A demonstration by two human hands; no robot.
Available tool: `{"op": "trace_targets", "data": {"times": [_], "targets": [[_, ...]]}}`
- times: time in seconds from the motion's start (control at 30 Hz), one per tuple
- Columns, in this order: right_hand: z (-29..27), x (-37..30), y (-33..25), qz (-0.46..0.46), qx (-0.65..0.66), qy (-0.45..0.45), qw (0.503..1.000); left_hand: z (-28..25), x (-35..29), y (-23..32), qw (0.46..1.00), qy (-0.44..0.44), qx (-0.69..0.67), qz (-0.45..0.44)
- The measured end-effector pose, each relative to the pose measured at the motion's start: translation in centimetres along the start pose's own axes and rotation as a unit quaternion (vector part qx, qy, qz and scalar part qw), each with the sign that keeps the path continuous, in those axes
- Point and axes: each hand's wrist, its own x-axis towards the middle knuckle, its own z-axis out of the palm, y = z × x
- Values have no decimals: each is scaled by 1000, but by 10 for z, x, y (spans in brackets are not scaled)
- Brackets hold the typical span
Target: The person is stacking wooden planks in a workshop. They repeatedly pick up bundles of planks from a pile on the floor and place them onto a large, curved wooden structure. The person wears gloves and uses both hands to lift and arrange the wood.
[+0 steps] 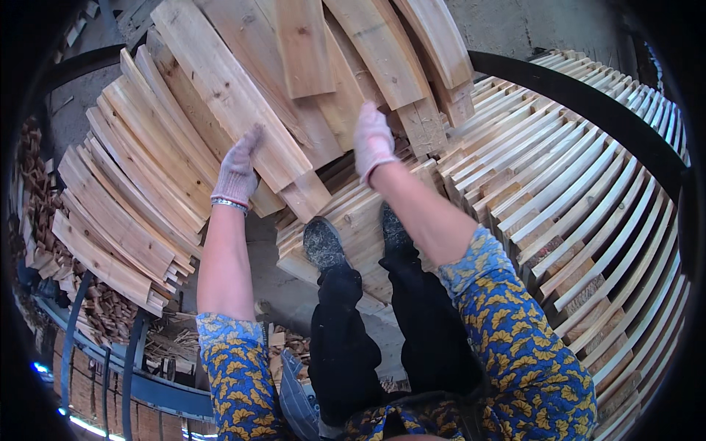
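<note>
My left hand (239, 170), in a pale knitted glove with a bracelet at the wrist, is at the left edge of a long light wooden plank (239, 95). Its fingers point up along that edge, and I cannot tell how firmly they touch it. To the right, my right hand (373, 141), gloved the same way, hovers over or touches the near ends of other planks; its fingers stretch out, slightly blurred. Between the hands, a shorter plank (303, 51) lies on top of the pile. Another plank end (305, 197) pokes out beneath the long one.
Fanned planks (140, 154) lean at the left. A tall stack of boards with gaps (581, 198) fills the right, crossed by a dark curved bar (596, 103). My shoes (323, 242) stand on stacked boards (294, 257). Offcuts (110, 312) lie beyond a blue metal rail (169, 397) at lower left.
</note>
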Motion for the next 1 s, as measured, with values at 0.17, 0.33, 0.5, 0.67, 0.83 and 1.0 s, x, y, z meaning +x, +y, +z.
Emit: {"op": "trace_targets", "data": {"times": [0.17,0.33,0.5,0.67,0.83,1.0], "targets": [[-13,-86,-24,-102,-146,-216,960,28,-23,15,998,36,-7,42],[-15,-26,-87,-204,-100,-135,964,29,-11,24,999,22,-7,29],[-5,-4,-142,-118,-194,-98,969,36,-12,16,999,12,1,31],[-4,7,-145,-104,-182,-24,977,48,-35,2,997,-39,-49,47],[-20,21,-140,-179,-94,-181,962,60,-57,-2,988,-69,-101,90],[-1,15,-142,-133,119,-303,936,93,-66,3,985,-67,-124,96]]}}
